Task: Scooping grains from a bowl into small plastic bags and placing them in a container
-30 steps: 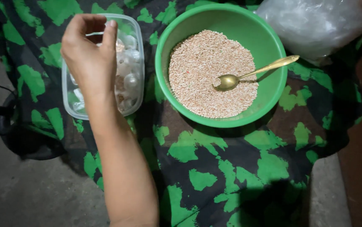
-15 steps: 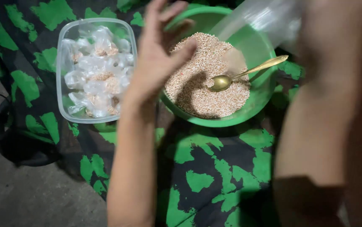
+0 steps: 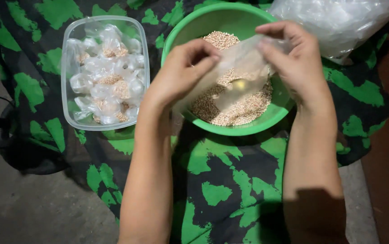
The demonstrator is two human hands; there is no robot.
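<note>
Two hands over the green bowl (image 3: 266, 119) of pale grain: left hand (image 3: 178, 74) & right hand (image 3: 294, 58) each pinch an edge of a small clear plastic bag (image 3: 242, 58), stretched between them just above the grain. Bowl sits on black-and-green patterned cloth (image 3: 221, 180). Beside it, to the left, a clear tub (image 3: 68, 68) w/ filled little packets. Heap of clear bags (image 3: 339, 20) top right. Grey floor (image 3: 36, 208) below; dim light.

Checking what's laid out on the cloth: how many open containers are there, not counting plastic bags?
2. A green bowl of grain sits under both hands, and a clear plastic tub of small filled packets sits to its left. Others may lie outside the frame.
</note>
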